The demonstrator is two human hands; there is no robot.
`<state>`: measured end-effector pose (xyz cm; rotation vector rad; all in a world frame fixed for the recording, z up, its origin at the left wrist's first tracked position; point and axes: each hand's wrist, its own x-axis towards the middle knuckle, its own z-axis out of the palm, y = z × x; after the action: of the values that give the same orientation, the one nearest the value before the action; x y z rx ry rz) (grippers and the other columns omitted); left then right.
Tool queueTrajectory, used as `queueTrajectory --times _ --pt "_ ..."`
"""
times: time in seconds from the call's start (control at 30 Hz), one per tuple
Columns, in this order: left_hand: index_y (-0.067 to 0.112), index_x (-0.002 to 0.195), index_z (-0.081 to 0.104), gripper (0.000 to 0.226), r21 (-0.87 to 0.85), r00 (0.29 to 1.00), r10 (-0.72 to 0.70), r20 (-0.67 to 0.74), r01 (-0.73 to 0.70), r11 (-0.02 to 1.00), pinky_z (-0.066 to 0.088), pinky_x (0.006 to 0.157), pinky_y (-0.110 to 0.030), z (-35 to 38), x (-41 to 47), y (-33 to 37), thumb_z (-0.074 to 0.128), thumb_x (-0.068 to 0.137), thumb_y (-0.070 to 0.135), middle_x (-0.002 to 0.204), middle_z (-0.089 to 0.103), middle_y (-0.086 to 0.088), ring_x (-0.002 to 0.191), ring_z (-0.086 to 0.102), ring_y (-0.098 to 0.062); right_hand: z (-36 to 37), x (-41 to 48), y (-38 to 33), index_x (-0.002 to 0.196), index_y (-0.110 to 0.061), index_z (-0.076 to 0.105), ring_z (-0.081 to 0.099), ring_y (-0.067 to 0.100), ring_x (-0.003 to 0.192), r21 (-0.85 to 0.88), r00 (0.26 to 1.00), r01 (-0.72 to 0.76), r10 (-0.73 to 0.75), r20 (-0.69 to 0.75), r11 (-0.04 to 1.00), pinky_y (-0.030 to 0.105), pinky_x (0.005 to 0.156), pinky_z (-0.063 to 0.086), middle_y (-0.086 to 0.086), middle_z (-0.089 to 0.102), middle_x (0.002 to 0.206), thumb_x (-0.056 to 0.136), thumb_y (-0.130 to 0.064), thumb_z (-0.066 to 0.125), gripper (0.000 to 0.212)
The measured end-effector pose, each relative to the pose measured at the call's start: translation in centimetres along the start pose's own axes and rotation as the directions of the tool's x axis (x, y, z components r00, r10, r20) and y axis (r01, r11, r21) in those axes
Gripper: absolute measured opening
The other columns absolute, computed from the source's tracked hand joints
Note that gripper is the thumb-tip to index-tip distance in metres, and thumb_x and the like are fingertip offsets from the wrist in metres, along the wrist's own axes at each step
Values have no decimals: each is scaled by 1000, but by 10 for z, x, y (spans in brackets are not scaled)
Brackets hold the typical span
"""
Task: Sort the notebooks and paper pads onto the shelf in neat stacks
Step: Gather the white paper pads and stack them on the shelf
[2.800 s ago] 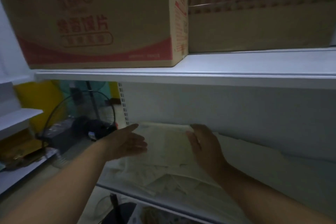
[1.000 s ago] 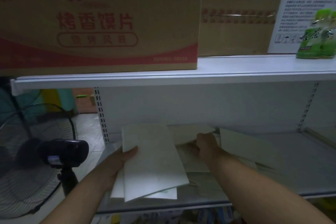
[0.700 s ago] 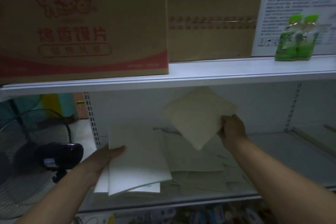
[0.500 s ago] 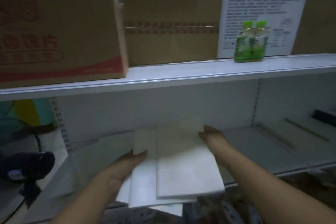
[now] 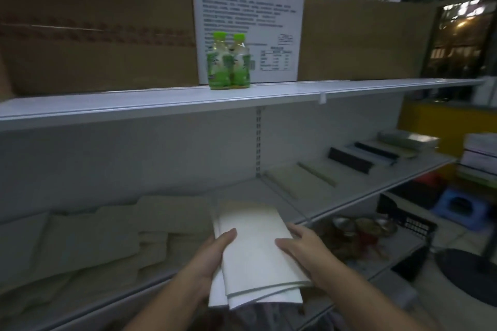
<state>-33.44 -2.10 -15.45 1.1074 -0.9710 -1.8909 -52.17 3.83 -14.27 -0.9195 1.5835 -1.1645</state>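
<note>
Since half a second ago the view has swung right, and the bundle of pads (image 5: pixel 255 247) has come off the heap and in toward the body. The right hand, then at the bundle's far corner, now sits on its near right edge. Far left on the lower shelf (image 5: pixel 360 185), the loose pads (image 5: pixel 107 234) lie overlapped and askew, unsorted. The left hand (image 5: pixel 212 258) grips the bundle's left edge, thumb on top, fingers hidden beneath. The bundle is held in the air, its far end over the shelf front and its near end out past it. There are several pale pads, not flush, and a lower one shows at the left and at the bottom. The right hand (image 5: pixel 304 250) grips the right edge, thumb laid on the top cover and fingers curled along the side. Further right, past the upright, the sorted stacks (image 5: pixel 287 181) sit in a row, pale ones first, then a dark notebook (image 5: pixel 349 160), then more toward the end. On the upper shelf, green bottles (image 5: pixel 228 62) stand before a white box. The step in hand looks like gathering like pads and carrying them toward the row. The next move probably calls for squaring the edges between both palms. Then it means matching the bundle to a pale stack of its own size and setting it down flat and flush. Dim light makes the pad type hard to judge.
</note>
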Motion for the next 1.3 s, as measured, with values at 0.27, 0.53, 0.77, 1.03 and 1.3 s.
queueTrajectory --times 0.27,0.53,0.77,1.03,1.3 --pt "1 113 62 37 -44 994 3 -105 -8 999 56 74 -45 49 44 -12 56 91 30 97 71 -23 86 69 -38 -41 35 -1 115 -5 58 68 28 82 -14 999 -41 41 14 999 24 56 51 14 70 96 89 4 50 28" --pt "14 99 69 47 63 970 108 -216 -97 993 53 84 -41 45 131 15 46 85 52 103 70 -9 92 66 -28 -32 126 -26 122 -1 56 59 17 89 -94 1000 29 -28 10 995 26 79 51 2 64 95 84 19 40 46" --pt "15 149 28 81 332 968 106 -226 -26 943 39 108 -37 54 180 33 68 80 33 149 36 -4 130 44 -26 -36 216 -45 119 -6 61 64 31 95 -353 999 -1 13 33 936 38 77 57 13 67 110 80 11 39 48" --pt "24 147 -24 126 955 989 149 -10 -34 293 12 116 -41 54 199 30 73 71 53 153 -28 -17 145 -14 -34 -23 270 -51 95 -8 65 61 28 83 -492 999 33 -18 36 870 24 61 49 12 65 91 76 0 50 26" --pt "16 138 -30 118 963 895 443 58 -168 211 27 103 -16 28 200 -4 62 78 59 136 -38 7 147 8 -11 -35 261 -53 151 -20 1 43 22 130 -737 962 249 -72 264 628 20 90 38 4 36 149 88 -31 63 89"
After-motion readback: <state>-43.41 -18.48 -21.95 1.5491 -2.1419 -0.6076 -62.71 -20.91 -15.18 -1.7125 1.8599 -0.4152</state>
